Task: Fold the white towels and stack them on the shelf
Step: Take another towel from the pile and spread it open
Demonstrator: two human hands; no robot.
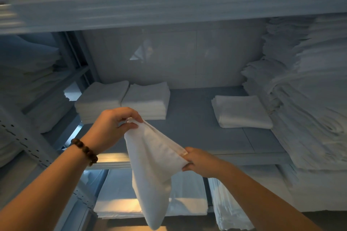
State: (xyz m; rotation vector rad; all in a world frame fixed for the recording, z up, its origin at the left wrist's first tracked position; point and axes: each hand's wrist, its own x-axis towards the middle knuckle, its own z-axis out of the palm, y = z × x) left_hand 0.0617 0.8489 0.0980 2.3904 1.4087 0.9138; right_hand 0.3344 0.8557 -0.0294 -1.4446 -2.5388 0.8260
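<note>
A white towel hangs in front of the shelf, held by its top edge. My left hand pinches one corner of that edge, higher up and to the left. My right hand pinches the other end, lower and to the right. The rest of the towel droops below both hands. On the grey shelf behind lie two stacks of folded white towels side by side at the left and a low stack of folded towels at the right.
A tall, uneven pile of white linen fills the shelf's right side. More linen sits in the left bay behind a perforated metal upright. An upper shelf board runs overhead. Folded sheets lie on the shelf below.
</note>
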